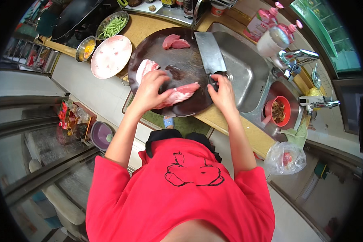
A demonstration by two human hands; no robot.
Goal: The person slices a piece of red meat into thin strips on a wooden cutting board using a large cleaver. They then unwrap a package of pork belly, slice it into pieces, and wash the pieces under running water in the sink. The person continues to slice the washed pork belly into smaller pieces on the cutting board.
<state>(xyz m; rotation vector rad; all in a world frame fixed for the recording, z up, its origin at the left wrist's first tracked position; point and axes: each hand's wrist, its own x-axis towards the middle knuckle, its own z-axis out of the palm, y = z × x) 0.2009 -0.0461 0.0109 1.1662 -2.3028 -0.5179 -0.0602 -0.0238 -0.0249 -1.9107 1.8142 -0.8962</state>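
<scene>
A round, dark wooden chopping board (pixel 187 59) lies in front of me with raw pork on it. My left hand (pixel 150 89) is over its left part, fingers spread. Its fingers partly cover a fatty pork piece (pixel 145 67), and the thumb is beside a longer pork strip (pixel 183 93); whether it presses on either is unclear. Two lean pork pieces (pixel 175 42) lie near the board's far edge. My right hand (pixel 224 93) has its thumb and fingers around the black handle of a cleaver (pixel 210 53). The wide blade lies flat along the board's right side, pointing away from me.
A pink-white plate (pixel 111 57), a bowl of egg (pixel 87 50) and a bowl of cut green beans (pixel 113 27) stand left. The steel sink (pixel 240 69) adjoins the board. A red strainer (pixel 280 111) sits in the second basin. A plastic bag (pixel 286 158) hangs at the counter's near end.
</scene>
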